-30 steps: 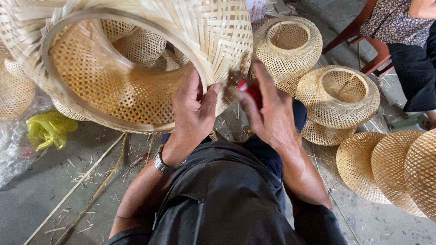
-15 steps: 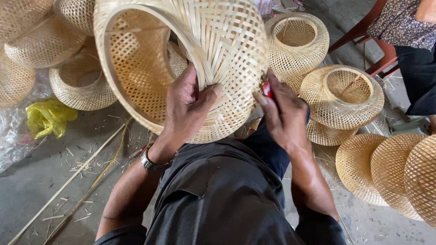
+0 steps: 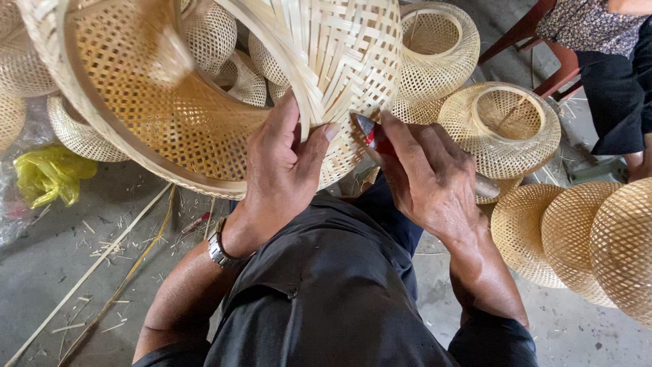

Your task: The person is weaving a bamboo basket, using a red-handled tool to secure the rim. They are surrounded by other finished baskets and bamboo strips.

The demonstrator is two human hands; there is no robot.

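Observation:
A large woven bamboo basket (image 3: pixel 170 102) lies tilted over my lap with its mouth facing left. My left hand (image 3: pixel 282 170) grips its rim, thumb pressed on the pale bamboo strips of the outer wall (image 3: pixel 339 47). My right hand (image 3: pixel 428 177) holds a small tool with a red handle (image 3: pixel 369 132), its tip touching the basket's weave beside my left thumb. A metal watch (image 3: pixel 221 251) sits on my left wrist.
Several finished woven baskets stand around: open-topped ones (image 3: pixel 506 129) at the right, rounded ones (image 3: pixel 577 238) at the far right, more at the upper left (image 3: pixel 81 136). A yellow plastic bag (image 3: pixel 47 173) and bamboo strips (image 3: pixel 115 272) lie on the concrete floor. Another person (image 3: pixel 604 61) sits by a red chair.
The big basket has turned and come closer, its mouth swinging further left. My right hand has moved in, bringing the red-handled tool against the weave next to my left thumb.

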